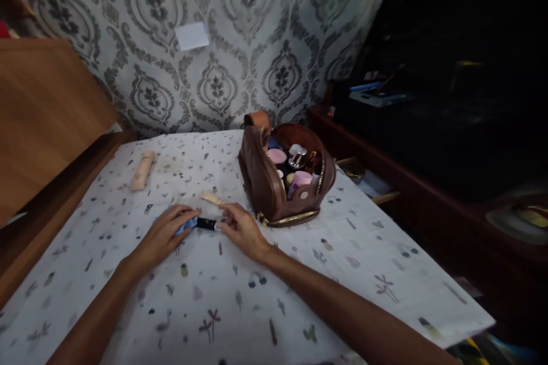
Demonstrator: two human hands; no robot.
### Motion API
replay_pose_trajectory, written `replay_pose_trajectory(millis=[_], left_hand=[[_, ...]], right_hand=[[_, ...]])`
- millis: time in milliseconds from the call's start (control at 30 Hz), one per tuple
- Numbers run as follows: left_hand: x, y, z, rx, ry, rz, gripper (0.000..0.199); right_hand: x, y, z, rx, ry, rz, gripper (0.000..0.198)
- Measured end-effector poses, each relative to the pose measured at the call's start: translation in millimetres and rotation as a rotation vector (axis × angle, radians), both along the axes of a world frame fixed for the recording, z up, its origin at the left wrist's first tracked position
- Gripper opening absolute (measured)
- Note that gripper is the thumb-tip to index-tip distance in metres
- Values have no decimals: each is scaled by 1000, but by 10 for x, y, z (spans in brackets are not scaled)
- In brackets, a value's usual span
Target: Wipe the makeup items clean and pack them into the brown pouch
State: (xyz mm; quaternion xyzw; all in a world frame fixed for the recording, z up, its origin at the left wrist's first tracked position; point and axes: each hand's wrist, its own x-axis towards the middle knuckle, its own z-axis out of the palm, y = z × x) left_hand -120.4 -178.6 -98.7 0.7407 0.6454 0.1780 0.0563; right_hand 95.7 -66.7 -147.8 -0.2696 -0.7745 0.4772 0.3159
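Plainly both hands are down on the cloth [377,274], meeting over one small thing; the left hand [165,235] lies flat with a blue wipe [187,224] bunched under its fingertips, and the right hand [242,228] pinches the other end of a short black tube [206,224] that lies between them; the tube rests on the cloth, touching both sets of fingers, and whether either hand has truly closed round it I cannot tell, since the fingers hide its ends; the left looks pressed down on the wipe more than clasped, the right curled with its fingers together at the tube's tip.

As I judge it, the step in hand is wiping the tube clean, the right hand steadying it while the left works the wipe against its end; the work looks part done at most.

Just beyond the grip, past the right fingers, lies a pale stick [210,198]; farther beyond and to the right of the grip stands the brown pouch [265,182], open at the top, with pink and silver pots showing inside; well away to the left of the grip lies a beige tube [142,171].

What the next move calls for, I think, is a firm pinch on the tube by the right hand so that it does not roll, and a light turn of it within the wipe; the pouch mouth stands close enough that a short lift up and away from the grip would reach it.
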Motion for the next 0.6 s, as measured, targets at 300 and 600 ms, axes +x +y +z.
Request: replay_pose_trajectory(millis=[300, 600], left_hand=[[70, -496, -281, 99, 241, 271, 46], [521, -356, -123, 365, 239, 62, 35]], right_hand=[[31, -41, -17, 36, -68, 68, 14], [51, -72, 28, 118, -97, 92, 10]])
